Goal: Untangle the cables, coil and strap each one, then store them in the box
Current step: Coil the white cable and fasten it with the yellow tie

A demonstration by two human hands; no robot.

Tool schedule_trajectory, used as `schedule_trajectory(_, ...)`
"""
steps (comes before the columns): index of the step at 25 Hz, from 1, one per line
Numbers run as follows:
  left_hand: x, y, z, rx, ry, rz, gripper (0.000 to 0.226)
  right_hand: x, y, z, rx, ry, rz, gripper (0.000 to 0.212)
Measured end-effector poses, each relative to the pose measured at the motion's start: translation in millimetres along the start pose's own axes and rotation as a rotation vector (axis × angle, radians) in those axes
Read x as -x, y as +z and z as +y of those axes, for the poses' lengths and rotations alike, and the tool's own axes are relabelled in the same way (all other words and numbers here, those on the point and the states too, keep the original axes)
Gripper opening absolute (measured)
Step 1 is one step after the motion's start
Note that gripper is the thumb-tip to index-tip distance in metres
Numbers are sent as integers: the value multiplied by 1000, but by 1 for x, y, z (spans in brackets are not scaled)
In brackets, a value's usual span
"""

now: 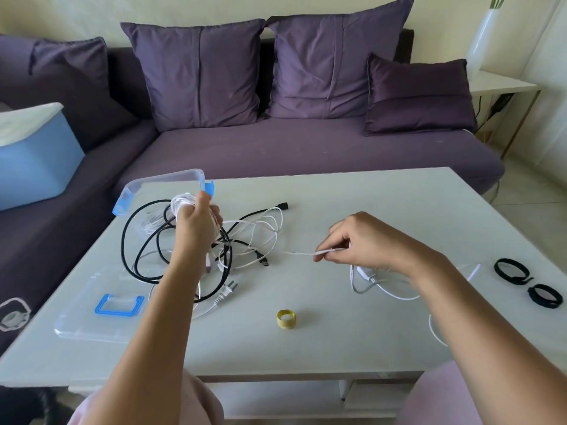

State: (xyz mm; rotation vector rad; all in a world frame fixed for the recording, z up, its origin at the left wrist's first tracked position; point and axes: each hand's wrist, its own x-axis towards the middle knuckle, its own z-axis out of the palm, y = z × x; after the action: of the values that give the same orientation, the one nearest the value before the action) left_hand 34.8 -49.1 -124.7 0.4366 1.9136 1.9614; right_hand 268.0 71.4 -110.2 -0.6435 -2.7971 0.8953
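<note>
A tangle of black cable (144,237) and thin white cable (260,228) lies on the white table (368,204). My left hand (196,225) is raised over the tangle, shut on a small coil of white cable (181,202). My right hand (365,240) pinches a white cable strand (306,254) that runs left toward the tangle. The clear plastic box (165,185) with blue latches stands behind the tangle at the back left. Its clear lid (101,308) with a blue handle lies flat at the front left. A yellow strap (286,319) sits at the front middle; two black straps (512,271) lie at the right edge.
A white cable with a grey end (368,283) loops under my right wrist. A purple sofa (276,148) with cushions runs behind the table. A blue box (33,154) rests on the sofa's left part. A side table with a white vase (484,41) stands at the back right.
</note>
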Motion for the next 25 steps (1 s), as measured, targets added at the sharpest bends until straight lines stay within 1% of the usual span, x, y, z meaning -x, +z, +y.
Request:
schedule_trajectory(1, -2, -1, -4, -320, 37, -44, 38, 1, -1, -3, 8, -15, -22, 28)
schedule_trajectory(2, -3, -2, -9, -679, 84, -107, 41, 3, -2, -5, 16, -26, -41, 32)
schedule_trajectory(3, -1, -2, -14, -988, 126, -183, 42, 5, -5, -7, 23, -34, -50, 35)
schedule_trajectory(4, 0, -2, -19, -1179, 133, -257, 41, 7, -8, -9, 24, -43, -36, 37)
schedule_trajectory(5, 1, -4, -25, -1259, 85, -352, 39, 7, -11, -8, 21, -49, 11, 39)
schedule_trajectory(7, 5, -6, -37, -1219, -136, -608, 32, 8, -21, 0, 22, -49, 209, 43)
schedule_trajectory(8, 10, -6, -37, -1177, -271, -744, 32, 8, -26, 7, 33, -38, 339, 44)
schedule_trajectory(9, 17, -6, -34, -1141, -386, -845, 38, 8, -33, 15, 44, -21, 466, 44)
schedule_trajectory(10, 24, -5, -29, -1092, -441, -906, 45, 10, -40, 22, 44, 6, 574, 43)
schedule_trajectory(12, 33, -4, -12, -927, -399, -1044, 56, 16, -52, 36, -3, 77, 703, 43)
schedule_trajectory(13, 34, -3, -4, -793, -394, -1174, 58, 18, -56, 42, -36, 110, 723, 45)
schedule_trajectory(14, 35, -3, 4, -628, -448, -1352, 59, 19, -58, 46, -60, 136, 722, 49)
schedule_trajectory(15, 34, -4, 8, -454, -527, -1531, 59, 18, -57, 50, -77, 154, 708, 52)
schedule_trajectory(16, 33, -4, 10, -294, -615, -1674, 60, 16, -55, 52, -90, 171, 691, 51)
schedule_trajectory(18, 33, -6, 8, -16, -716, -1868, 60, 10, -51, 53, -110, 200, 679, 47)
schedule_trajectory(19, 32, -8, 6, 132, -729, -1914, 60, 8, -49, 52, -111, 201, 691, 47)
schedule_trajectory(20, 30, -10, 4, 278, -728, -1896, 61, 7, -48, 50, -112, 200, 702, 46)
schedule_trajectory(22, 24, -15, 3, 551, -684, -1786, 58, 6, -46, 48, -153, 200, 689, 39)
schedule_trajectory(24, 19, -17, 7, 826, -597, -1671, 49, 7, -44, 46, -310, 192, 582, 28)
schedule_trajectory(25, 16, -18, 8, 937, -556, -1578, 44, 8, -44, 45, -427, 186, 504, 23)
